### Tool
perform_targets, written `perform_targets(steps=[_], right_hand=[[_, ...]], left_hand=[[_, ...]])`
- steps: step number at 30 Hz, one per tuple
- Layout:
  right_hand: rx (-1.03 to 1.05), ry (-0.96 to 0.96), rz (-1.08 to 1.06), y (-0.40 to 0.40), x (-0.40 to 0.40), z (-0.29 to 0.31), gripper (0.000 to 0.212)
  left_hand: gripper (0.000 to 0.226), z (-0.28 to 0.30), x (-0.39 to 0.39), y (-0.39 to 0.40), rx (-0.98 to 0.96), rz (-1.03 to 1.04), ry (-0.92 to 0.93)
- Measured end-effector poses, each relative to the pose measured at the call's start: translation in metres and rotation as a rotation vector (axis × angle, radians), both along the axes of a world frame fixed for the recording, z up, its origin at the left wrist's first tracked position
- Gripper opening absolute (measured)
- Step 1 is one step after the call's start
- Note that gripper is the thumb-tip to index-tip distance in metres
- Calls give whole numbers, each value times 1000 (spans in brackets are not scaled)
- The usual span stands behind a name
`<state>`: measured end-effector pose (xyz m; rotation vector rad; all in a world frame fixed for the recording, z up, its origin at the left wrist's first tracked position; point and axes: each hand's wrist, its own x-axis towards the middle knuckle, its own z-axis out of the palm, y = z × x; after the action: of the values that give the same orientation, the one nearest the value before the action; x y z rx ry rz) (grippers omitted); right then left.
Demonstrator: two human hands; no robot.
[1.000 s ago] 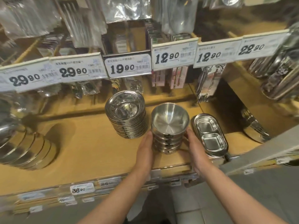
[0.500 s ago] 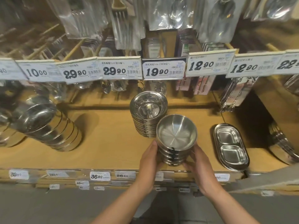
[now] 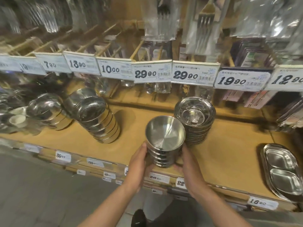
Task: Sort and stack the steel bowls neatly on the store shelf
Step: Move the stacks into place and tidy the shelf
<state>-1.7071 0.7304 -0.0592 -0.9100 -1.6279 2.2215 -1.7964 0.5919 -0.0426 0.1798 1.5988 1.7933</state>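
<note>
Left hand and right hand clasp the bowl stack from both sides, near the shelf edge.

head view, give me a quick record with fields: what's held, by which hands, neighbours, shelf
held: stack of bowls, nested, mouths up
hands: left hand and right hand clasp its opposite sides
position: over the front part of the shelf; contact with the shelf unclear
right neighbour: taller stack of rimmed dishes, just behind
left: leaning stack of tins
far right: divided trays
</note>
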Motion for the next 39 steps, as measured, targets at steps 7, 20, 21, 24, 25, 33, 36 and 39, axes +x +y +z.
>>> perform_targets(steps=[7,20,21,24,25,33,36,39], right_hand=[[-63,-9,-24,-20,-59,1,26],[-112,-43,-95,-36,-112,-10,17],[-111,-37,-100,-35,-113,-11,16],[-115,-23,-85,-32,-109,-12,22],[-123,-26,-75,-30,-105,-10,28],[-102,-89,-87,7,-16,-10,39],[-82,-146,-176,30,28,-15,34],[-23,-185,-214,58,59,-11,29]], left_hand=[[34,-4,-57,-19,16,25,-9],[38,-30,-119,-29,7,14,-36],[37,-32,-120,-29,9,13,-43],[36,-27,-118,-28,-2,19,-43],[36,-25,-116,-28,-7,31,-39],[30,-25,-35,-42,-205,316,-26],[28,-25,12,-28,-250,282,-26],[25,-18,38,6,-256,162,-3]])
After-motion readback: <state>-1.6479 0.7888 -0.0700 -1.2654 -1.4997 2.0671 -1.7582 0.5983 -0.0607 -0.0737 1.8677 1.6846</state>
